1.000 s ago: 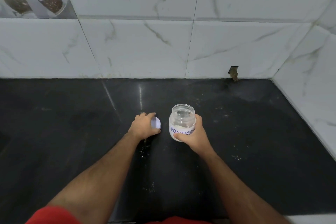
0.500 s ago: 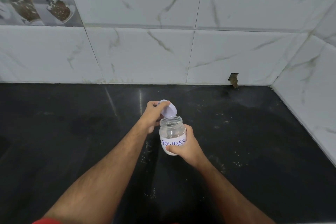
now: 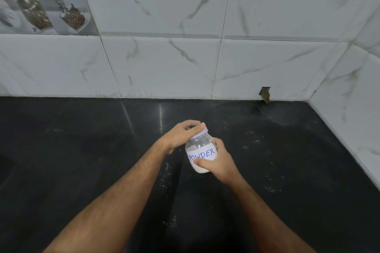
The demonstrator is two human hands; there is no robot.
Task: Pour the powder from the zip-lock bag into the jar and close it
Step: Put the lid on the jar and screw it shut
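White plastic sits under the left hand's fingers, which are curled closed around the lid and press it onto the mouth of the jar. Half a second ago that lid was tilted just above the open mouth; a second ago it lay on the table left of the jar under the same hand, so it has been picked up and brought onto the jar. Below the lid, the right hand wraps the jar's body, thumb across the lower edge of the handwritten "POWDER" label, fingers closed behind the glass. The jar is held tilted, its top leaning away from the person, lifted clear of the black table. White powder lies in the jar's bottom, so the pouring looks done and only the closing remains. Whether the lid is screwed tight cannot be told; it likely needs a twist or two. Specks of spilled powder dot the table around and below the jar. No zip-lock bag is in view.
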